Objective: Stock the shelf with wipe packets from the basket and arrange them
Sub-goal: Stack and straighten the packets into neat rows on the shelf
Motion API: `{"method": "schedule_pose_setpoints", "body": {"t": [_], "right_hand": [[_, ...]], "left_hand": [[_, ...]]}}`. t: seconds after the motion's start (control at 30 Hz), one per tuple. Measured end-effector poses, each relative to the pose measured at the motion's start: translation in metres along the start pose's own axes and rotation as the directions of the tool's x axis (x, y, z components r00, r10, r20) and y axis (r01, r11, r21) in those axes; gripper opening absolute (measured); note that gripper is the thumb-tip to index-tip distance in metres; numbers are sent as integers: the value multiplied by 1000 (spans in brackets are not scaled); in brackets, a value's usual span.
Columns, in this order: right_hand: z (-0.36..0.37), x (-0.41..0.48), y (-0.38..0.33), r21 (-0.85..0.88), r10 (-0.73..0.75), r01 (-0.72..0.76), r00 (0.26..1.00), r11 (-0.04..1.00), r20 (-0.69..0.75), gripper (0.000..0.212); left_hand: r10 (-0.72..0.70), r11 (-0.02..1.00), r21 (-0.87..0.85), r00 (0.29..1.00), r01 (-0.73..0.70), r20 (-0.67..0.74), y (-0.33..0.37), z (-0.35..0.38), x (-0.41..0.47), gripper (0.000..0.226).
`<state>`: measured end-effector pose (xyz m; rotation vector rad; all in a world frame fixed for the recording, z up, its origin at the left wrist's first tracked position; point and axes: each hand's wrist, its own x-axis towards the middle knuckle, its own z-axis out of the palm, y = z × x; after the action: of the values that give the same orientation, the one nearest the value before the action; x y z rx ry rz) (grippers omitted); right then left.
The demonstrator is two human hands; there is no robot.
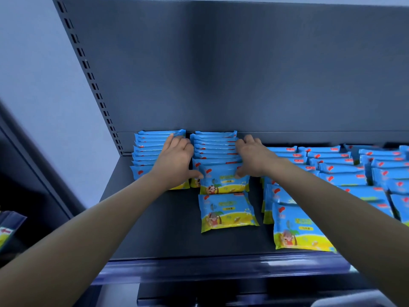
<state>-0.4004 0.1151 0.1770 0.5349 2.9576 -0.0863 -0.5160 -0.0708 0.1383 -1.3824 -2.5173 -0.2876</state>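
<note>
Reaches deep onto the dark shelf (155, 222) with both arms and squeezes row 2 (215, 147) of wipe packets from either side.

Presses the left hand (177, 160) into the narrow gap between row 1 (152, 149) and row 2, forefinger straight toward the back panel (243, 74), thumb spread onto the left edge of the front packet (223, 180). Hooks the right hand (251, 156) over the right side of the same row, fingers bent, thumb on that packet's right edge (hands apart, then, with the row clamped between them).

Both rows on edge, hard against the back panel; row 1 near the slotted upright (93, 85) at the shelf's left end, its front partly hidden by the left forearm.

Just in front of row 2, not touching it: 1 loose packet (225, 212), printed face toward the camera.

To the right, past a slim gap: many more rows (336, 173) of the same packets, running out of view, with the nearest packet (298, 229) close to the front lip (221, 267).

Open floor in front of row 1 and left of the loose packet, right down to the lip. Tight only in the gaps flanking row 2.
</note>
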Motion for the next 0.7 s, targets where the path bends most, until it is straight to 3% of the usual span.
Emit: {"method": "schedule_pose_setpoints", "body": {"t": [0.23, 0.47, 0.7], "right_hand": [[0, 0, 2, -10, 43, -43, 999, 999, -7, 87], [0, -2, 1, 12, 57, -56, 998, 998, -23, 88], [-1, -10, 2, 240, 114, -132, 990, 962, 88, 68]], "left_hand": [[28, 995, -100, 1000, -28, -5, 12, 1, 8, 44], [20, 996, -89, 997, -12, 80, 15, 3, 7, 71], [53, 995, -91, 998, -51, 20, 28, 11, 12, 52]]}}
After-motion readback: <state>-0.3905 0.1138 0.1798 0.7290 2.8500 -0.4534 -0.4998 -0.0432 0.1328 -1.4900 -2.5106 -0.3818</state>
